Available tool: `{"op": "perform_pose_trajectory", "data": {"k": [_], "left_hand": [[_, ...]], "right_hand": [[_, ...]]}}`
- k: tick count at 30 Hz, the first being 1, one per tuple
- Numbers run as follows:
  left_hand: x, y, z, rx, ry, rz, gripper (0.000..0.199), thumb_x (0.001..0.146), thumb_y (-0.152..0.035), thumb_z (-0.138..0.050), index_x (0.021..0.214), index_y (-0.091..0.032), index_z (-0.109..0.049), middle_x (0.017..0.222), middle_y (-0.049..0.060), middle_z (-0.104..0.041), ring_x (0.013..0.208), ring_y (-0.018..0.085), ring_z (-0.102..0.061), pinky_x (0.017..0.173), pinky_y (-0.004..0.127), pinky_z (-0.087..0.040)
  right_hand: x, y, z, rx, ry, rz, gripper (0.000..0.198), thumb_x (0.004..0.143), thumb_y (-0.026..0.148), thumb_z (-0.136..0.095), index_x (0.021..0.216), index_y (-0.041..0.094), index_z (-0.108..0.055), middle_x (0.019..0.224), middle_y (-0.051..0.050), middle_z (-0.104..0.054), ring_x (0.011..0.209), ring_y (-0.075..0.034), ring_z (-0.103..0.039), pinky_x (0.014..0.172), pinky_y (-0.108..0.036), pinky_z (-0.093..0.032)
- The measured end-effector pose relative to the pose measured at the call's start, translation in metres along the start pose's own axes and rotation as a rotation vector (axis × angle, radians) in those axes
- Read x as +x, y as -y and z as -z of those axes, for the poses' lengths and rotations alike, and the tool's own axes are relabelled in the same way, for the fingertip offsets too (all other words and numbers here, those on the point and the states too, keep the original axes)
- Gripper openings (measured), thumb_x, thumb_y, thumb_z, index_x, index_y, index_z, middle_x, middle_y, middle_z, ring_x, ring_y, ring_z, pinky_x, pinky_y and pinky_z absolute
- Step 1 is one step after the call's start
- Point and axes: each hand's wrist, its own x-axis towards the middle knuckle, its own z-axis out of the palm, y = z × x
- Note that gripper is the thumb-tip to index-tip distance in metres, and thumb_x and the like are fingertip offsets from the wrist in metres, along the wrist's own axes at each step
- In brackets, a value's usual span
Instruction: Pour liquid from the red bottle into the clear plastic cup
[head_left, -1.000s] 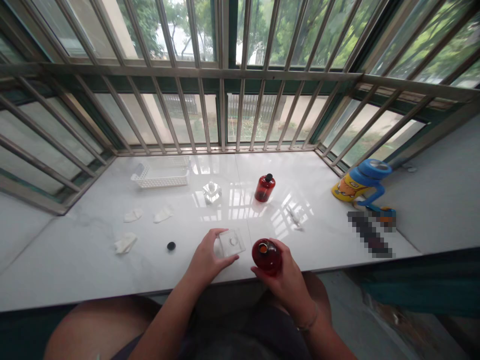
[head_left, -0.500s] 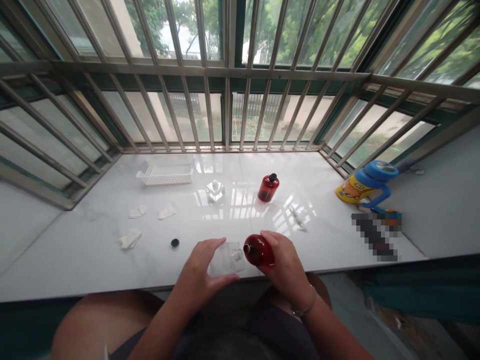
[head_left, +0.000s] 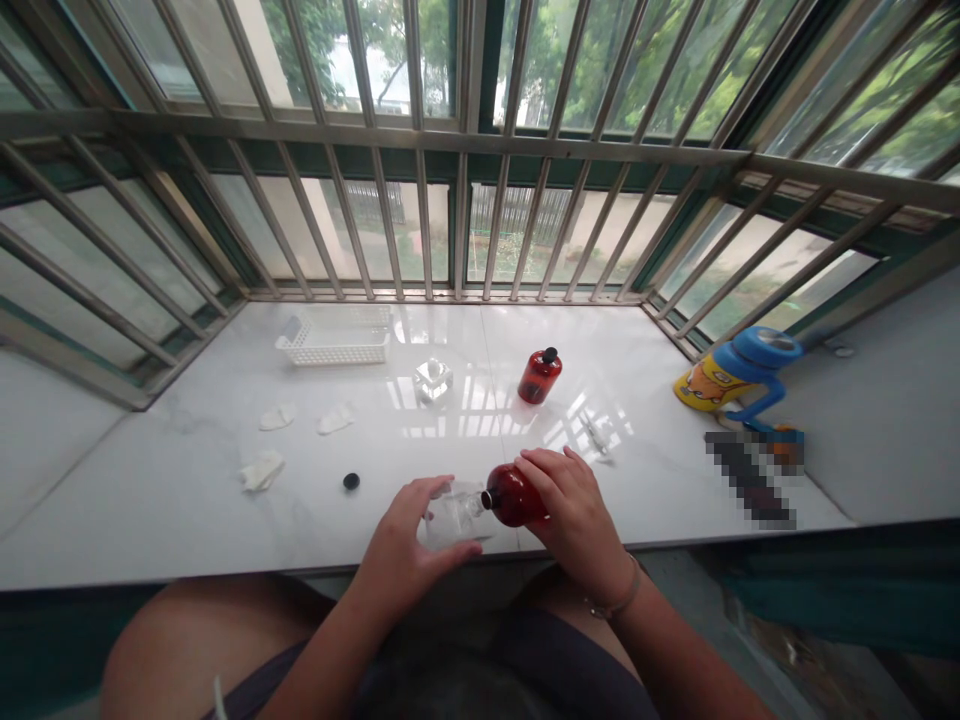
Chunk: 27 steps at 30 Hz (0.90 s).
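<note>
My left hand (head_left: 409,535) is wrapped round a clear glass bottle (head_left: 452,515), thumb in front and fingers behind, near the front edge of the white counter (head_left: 187,520). In my right hand (head_left: 574,510) is a red bottle (head_left: 514,495), uncapped and tilted to the left. Its mouth is at the neck of the clear bottle; whether the two touch I cannot tell. A round black cap (head_left: 351,482) lies left of my left hand. Farther back a second red bottle (head_left: 539,378) with a black cap stands upright, and a faceted clear glass bottle (head_left: 433,380) is to its left.
A white plastic basket (head_left: 334,350) is at the back left. Crumpled white tissues (head_left: 262,471) lie at the left, and a small clear packet (head_left: 598,437) at the right. A blue and yellow flask (head_left: 735,370) leans at the right, near a blurred dark object (head_left: 750,480). Metal bars (head_left: 480,230) line the window.
My right hand has tilted the red bottle further left, bringing its mouth to the clear bottle's neck. My left hand keeps hold of the clear bottle. The view has shifted slightly.
</note>
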Motion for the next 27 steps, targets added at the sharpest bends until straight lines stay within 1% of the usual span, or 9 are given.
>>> {"op": "perform_pose_trajectory", "data": {"k": [3,8,15,22,27], "left_hand": [[-0.001,0.002,0.000,-0.038,0.009,-0.004,0.070,0.075,-0.043,-0.097,0.136,-0.028,-0.066,0.134,0.010,-0.072,0.111,0.030,-0.073,0.090,0.045,-0.067],[-0.002,0.006,-0.002,-0.111,0.035,0.011,0.072,0.076,-0.047,-0.097,0.137,-0.029,-0.065,0.137,0.009,-0.069,0.110,0.028,-0.074,0.093,0.046,-0.069],[-0.001,0.008,-0.005,-0.215,0.061,0.027,0.070,0.078,-0.048,-0.095,0.138,-0.029,-0.065,0.139,0.008,-0.068,0.125,0.030,-0.070,0.102,0.047,-0.068],[-0.002,0.013,-0.006,-0.258,0.068,0.077,0.071,0.076,-0.047,-0.096,0.137,-0.029,-0.065,0.141,0.008,-0.067,0.127,0.032,-0.069,0.104,0.050,-0.066],[-0.002,0.013,-0.007,-0.283,0.080,0.101,0.070,0.076,-0.046,-0.096,0.137,-0.029,-0.065,0.140,0.009,-0.067,0.127,0.032,-0.068,0.104,0.050,-0.066]], "right_hand": [[0.003,-0.001,0.003,-0.014,0.009,0.032,0.064,0.090,0.008,-0.071,0.150,0.024,-0.054,0.143,-0.013,-0.068,0.133,-0.032,-0.062,0.125,-0.062,-0.036],[0.009,-0.002,0.008,-0.036,0.037,0.068,0.062,0.089,0.007,-0.072,0.148,0.025,-0.057,0.143,-0.012,-0.068,0.135,-0.032,-0.061,0.127,-0.061,-0.032],[0.014,-0.003,0.013,-0.046,0.031,0.103,0.058,0.093,0.009,-0.071,0.148,0.025,-0.058,0.143,-0.012,-0.068,0.136,-0.032,-0.060,0.127,-0.061,-0.031],[0.017,-0.003,0.015,-0.060,0.026,0.114,0.053,0.097,0.010,-0.069,0.146,0.026,-0.059,0.143,-0.011,-0.068,0.137,-0.031,-0.059,0.127,-0.061,-0.031],[0.019,-0.003,0.016,-0.084,0.028,0.133,0.049,0.099,0.012,-0.067,0.146,0.025,-0.060,0.143,-0.011,-0.069,0.136,-0.032,-0.060,0.128,-0.061,-0.031]]}}
